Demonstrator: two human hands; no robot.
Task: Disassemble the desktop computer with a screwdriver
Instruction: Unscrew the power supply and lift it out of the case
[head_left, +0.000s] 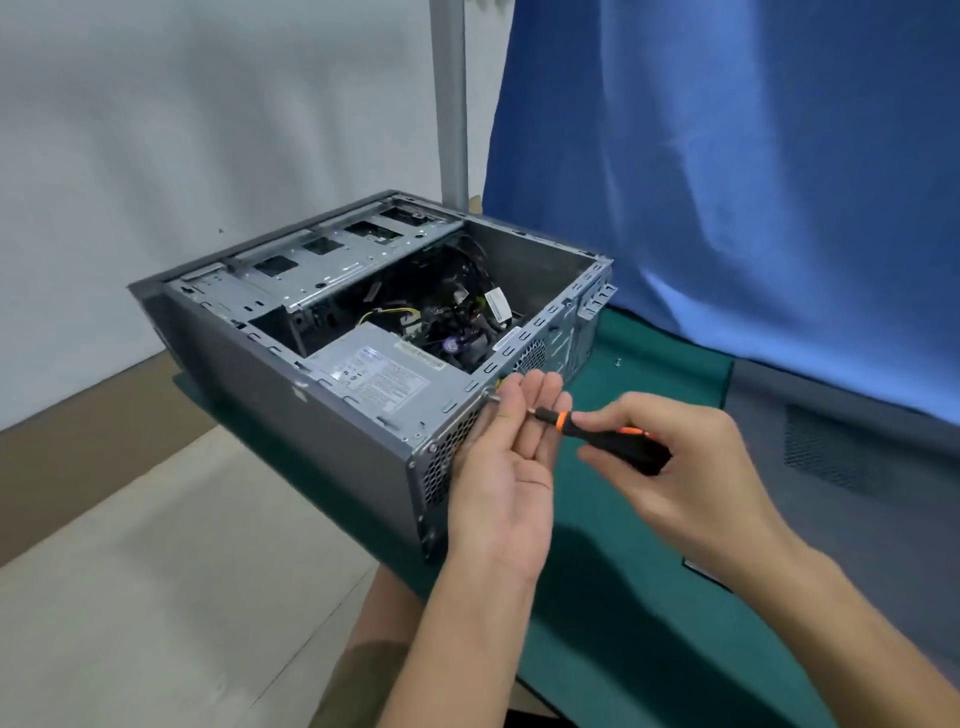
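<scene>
The desktop computer (291, 395) is lying on its side with its cover off, and its perforated rear panel (441, 467) is facing the fingers, touching the back of the left hand (504, 483). The spot being worked is sitting at the panel's upper edge, just beyond the left fingertips; the screw itself is too small to make out. The screwdriver (613, 439) is lying with its long axis running from the right hand's (691, 467) fingers up and away toward that spot, the tip meeting the panel just past the left thumb. The right hand is grasping the black and orange handle, fingers curled round it from above. The left hand, the nearer of the two to the panel, is standing palm up with its fingers nearly straight, propping the thin shaft and not closing round it; whether the thumb is pressing on the tip is unclear. The turn is probably being driven from the right wrist, so the shaft is needing to stay in line with the screw. Beyond the left fingertips the power supply (384, 376) is sitting inside the case. Under both hands the green mat (649, 597) is spreading, with a loose screw (617, 362) lying well beyond the right fingers.
</scene>
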